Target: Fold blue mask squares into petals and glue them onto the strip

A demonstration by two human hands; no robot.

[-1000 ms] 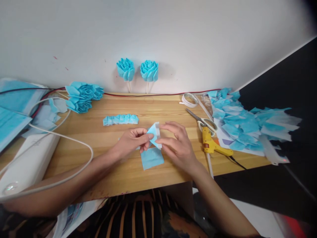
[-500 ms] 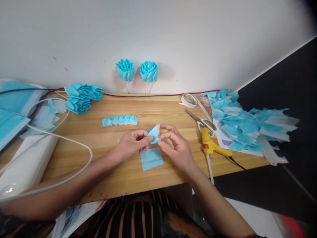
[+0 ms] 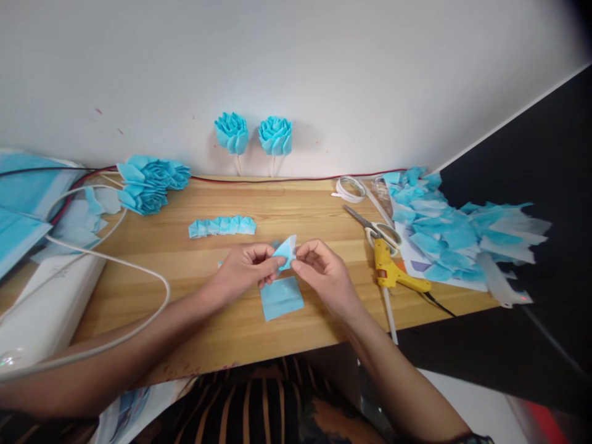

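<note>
Wooden table [image 3: 208, 330] with lengthwise grain, its back edge set against a plain pale-grey wall [image 3: 351, 80]. Small reddish marks [image 3: 98, 111] dot the wall at left. At right, a black surface [image 3: 522, 166] meets the wall along a slanting pale line. Lighting is diffuse, dimming toward the upper right.

The piece of cloth [image 3: 285, 249] was light blue with a whitish strip along its right edge. Folded to a pointed shape, it stood tilted, tip upward, between the left hand [image 3: 247, 265], which pinched its left part, and the right hand [image 3: 327, 269], fingertips at its right edge.
</note>
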